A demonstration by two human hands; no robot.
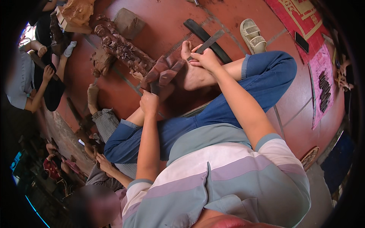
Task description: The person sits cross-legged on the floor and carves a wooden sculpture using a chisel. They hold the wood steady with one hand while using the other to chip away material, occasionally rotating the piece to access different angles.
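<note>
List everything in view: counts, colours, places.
Carving: one, reddish, upper left
Lighter carving: one, orange, top left
Wood block: one, brown, upper left
Flat bar: one, grey, in right hand
Flat piece: one, dark, at left hand
Strip: one, black, upper centre
Sandal: one, beige, upper right
Mat: one, red, upper right
Phone: one, black, on mat
Cloth: one, pink, right
Rods: several, dark, on cloth
People: at least two, left
Left hand: one, centre
Right hand: one, upper centre

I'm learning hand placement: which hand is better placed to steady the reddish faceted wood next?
Probably the left hand: it is close by the near end of the faceted wood. The right hand is farther off, by a bare foot, holding a flat dark bar.
</note>
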